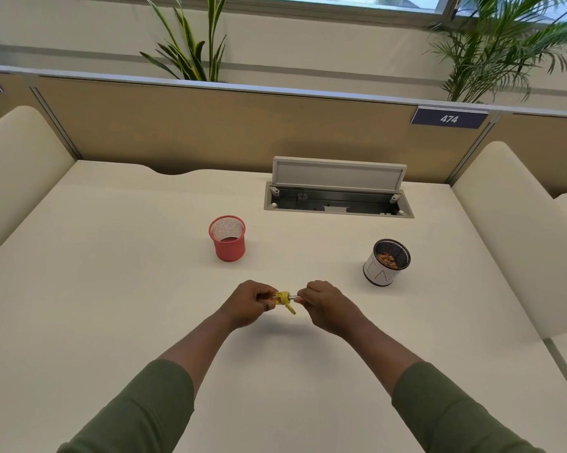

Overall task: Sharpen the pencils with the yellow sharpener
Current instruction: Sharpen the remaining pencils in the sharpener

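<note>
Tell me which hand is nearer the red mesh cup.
Left. The left hand, gripping the yellow sharpener, sits just below the red mesh cup; the right hand is farther off to the cup's right.

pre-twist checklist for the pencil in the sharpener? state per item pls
1. Left hand grips yellow sharpener: ok.
2. Right hand pinches pencil: ok.
3. Pencil entered in sharpener: ok.
4. Pencil tip sharpness: cannot tell, hidden.
5. Black mesh cup holding shavings within reach on the right: ok.
6. Red mesh cup upright, apart from the hands: ok.
</note>
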Action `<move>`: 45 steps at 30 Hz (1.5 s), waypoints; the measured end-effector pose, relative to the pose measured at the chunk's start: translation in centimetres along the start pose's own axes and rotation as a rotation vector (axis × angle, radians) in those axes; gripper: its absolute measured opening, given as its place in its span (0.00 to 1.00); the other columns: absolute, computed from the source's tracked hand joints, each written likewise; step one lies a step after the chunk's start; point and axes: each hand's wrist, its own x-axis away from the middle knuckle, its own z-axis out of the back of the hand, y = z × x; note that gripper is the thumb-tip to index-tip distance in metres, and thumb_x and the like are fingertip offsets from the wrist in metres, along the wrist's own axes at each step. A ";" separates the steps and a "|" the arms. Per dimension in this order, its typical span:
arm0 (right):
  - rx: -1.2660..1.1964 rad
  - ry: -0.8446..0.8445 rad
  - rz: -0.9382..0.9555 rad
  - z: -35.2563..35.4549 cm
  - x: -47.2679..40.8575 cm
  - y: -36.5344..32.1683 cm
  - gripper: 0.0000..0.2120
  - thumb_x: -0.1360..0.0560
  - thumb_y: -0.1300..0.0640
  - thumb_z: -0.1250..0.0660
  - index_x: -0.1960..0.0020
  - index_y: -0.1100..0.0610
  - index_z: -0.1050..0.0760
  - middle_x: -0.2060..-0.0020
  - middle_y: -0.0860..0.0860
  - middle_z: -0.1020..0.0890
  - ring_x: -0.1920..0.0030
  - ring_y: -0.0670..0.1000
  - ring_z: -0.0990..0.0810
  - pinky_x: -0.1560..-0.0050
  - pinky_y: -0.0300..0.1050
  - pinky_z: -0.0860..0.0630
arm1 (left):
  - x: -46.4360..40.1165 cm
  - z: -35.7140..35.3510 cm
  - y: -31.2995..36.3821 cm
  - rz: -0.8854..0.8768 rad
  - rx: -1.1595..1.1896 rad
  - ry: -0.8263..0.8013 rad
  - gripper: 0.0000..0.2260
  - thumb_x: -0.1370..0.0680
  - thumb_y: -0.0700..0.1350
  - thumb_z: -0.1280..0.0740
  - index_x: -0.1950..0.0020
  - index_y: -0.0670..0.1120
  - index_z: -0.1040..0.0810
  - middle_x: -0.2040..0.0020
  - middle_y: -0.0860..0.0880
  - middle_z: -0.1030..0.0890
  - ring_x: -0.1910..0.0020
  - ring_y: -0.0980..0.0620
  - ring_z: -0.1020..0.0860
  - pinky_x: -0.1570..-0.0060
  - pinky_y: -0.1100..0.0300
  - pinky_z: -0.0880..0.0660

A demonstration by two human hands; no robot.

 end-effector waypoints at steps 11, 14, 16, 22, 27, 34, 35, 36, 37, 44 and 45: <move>-0.743 -0.359 -0.825 1.4 -1.9 -1.9 0.19 0.20 0.51 0.40 0.67 0.57 0.25 0.77 0.49 0.38 0.75 0.49 0.39 0.70 0.40 0.35 | 0.0 -0.5 0.0 -0.023 -0.043 0.079 0.12 0.30 0.31 0.32 0.50 0.42 0.17 0.59 0.48 0.18 0.60 0.54 0.23 0.56 0.65 0.26; -0.547 -0.414 -0.688 2.0 -1.9 -2.1 0.21 0.18 0.49 0.44 0.64 0.54 0.22 0.75 0.46 0.31 0.72 0.47 0.32 0.67 0.40 0.35 | -0.3 -0.4 -0.2 0.011 -0.053 0.032 0.09 0.29 0.33 0.33 0.54 0.43 0.17 0.60 0.46 0.18 0.62 0.53 0.25 0.57 0.59 0.28; -0.453 -0.394 -0.610 1.9 -1.8 -1.9 0.19 0.18 0.46 0.47 0.56 0.54 0.23 0.69 0.44 0.28 0.66 0.47 0.29 0.64 0.42 0.35 | -0.6 -0.3 -0.4 0.037 -0.039 0.014 0.08 0.29 0.34 0.33 0.56 0.44 0.17 0.61 0.45 0.19 0.63 0.53 0.27 0.58 0.58 0.29; -0.199 -0.244 -0.341 1.3 -0.2 -0.7 0.15 0.20 0.45 0.44 0.39 0.51 0.32 0.48 0.48 0.23 0.51 0.50 0.23 0.53 0.47 0.27 | -1.0 0.3 -0.6 0.097 0.062 -0.033 0.05 0.31 0.37 0.33 0.59 0.42 0.18 0.66 0.47 0.23 0.67 0.54 0.30 0.61 0.58 0.32; 0.119 -0.075 0.056 0.7 0.2 0.8 0.13 0.20 0.51 0.45 0.49 0.56 0.25 0.60 0.50 0.22 0.63 0.54 0.24 0.66 0.47 0.29 | -0.8 1.0 0.4 0.137 0.166 -0.103 0.10 0.35 0.39 0.37 0.61 0.33 0.21 0.71 0.46 0.27 0.74 0.55 0.34 0.71 0.63 0.37; 0.029 -0.081 0.062 0.8 0.3 0.2 0.14 0.20 0.52 0.44 0.58 0.58 0.27 0.67 0.52 0.25 0.68 0.53 0.31 0.68 0.44 0.37 | -0.6 1.0 0.4 0.114 0.151 -0.146 0.10 0.33 0.37 0.38 0.60 0.35 0.19 0.69 0.44 0.26 0.74 0.56 0.35 0.71 0.63 0.36; 0.016 -0.080 0.028 0.8 0.2 0.0 0.14 0.20 0.52 0.43 0.58 0.59 0.28 0.67 0.52 0.26 0.68 0.53 0.33 0.68 0.44 0.38 | -0.5 0.9 0.4 0.105 0.142 -0.130 0.09 0.33 0.37 0.38 0.60 0.35 0.20 0.69 0.44 0.27 0.73 0.56 0.34 0.69 0.63 0.36; 0.000 -0.094 -0.017 0.8 0.0 -0.2 0.13 0.19 0.52 0.42 0.59 0.59 0.29 0.68 0.51 0.27 0.68 0.53 0.33 0.68 0.44 0.39 | -0.5 0.8 0.3 0.102 0.141 -0.114 0.08 0.33 0.37 0.38 0.61 0.36 0.20 0.69 0.45 0.27 0.72 0.56 0.34 0.67 0.62 0.35; -0.023 -0.128 -0.070 0.9 -0.1 -0.5 0.12 0.19 0.53 0.42 0.59 0.58 0.31 0.68 0.49 0.29 0.68 0.53 0.34 0.67 0.44 0.40 | -0.4 0.7 0.2 0.099 0.144 -0.099 0.07 0.33 0.36 0.37 0.62 0.37 0.20 0.69 0.46 0.27 0.70 0.54 0.33 0.65 0.61 0.35; -0.352 -0.233 -0.509 1.0 -1.4 -2.1 0.18 0.19 0.54 0.43 0.67 0.58 0.33 0.74 0.50 0.30 0.69 0.53 0.33 0.65 0.45 0.38 | -0.3 -0.3 -0.4 -0.002 -0.006 0.049 0.11 0.30 0.31 0.32 0.53 0.44 0.17 0.65 0.51 0.21 0.66 0.57 0.27 0.60 0.66 0.29; -0.461 -0.256 -0.639 0.9 -1.6 -2.1 0.19 0.19 0.54 0.43 0.67 0.59 0.32 0.73 0.52 0.31 0.70 0.52 0.34 0.65 0.45 0.36 | -0.3 -0.3 -0.5 -0.011 -0.019 0.073 0.11 0.30 0.31 0.32 0.52 0.43 0.17 0.63 0.51 0.20 0.64 0.57 0.25 0.58 0.65 0.28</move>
